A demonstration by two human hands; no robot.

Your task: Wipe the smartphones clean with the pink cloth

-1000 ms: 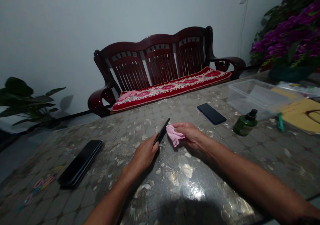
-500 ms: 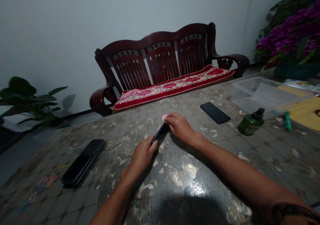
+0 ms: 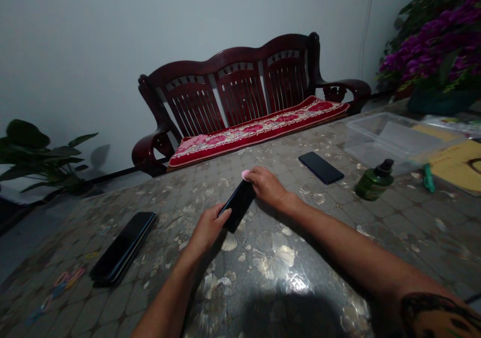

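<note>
A dark smartphone is held tilted just above the table, its black face turned partly toward me. My left hand grips its near left edge, thumb lying on the face. At the far end my right hand pinches a small pink pad against the phone's top edge; whether it is cloth or sponge I cannot tell. The right fingertips are partly hidden. Another dark phone lies flat beyond my right hand. To the left rests a stack of phones.
On the right stand a green pump bottle and a clear plastic box, near a green marker-like object and yellow paper. Colourful bands or clips lie at left. Behind the patterned table is a wooden bench.
The phone has turned so more of its black face shows. My left hand has shifted slightly left with it; the right hand stays at the top edge with the pink pad.
</note>
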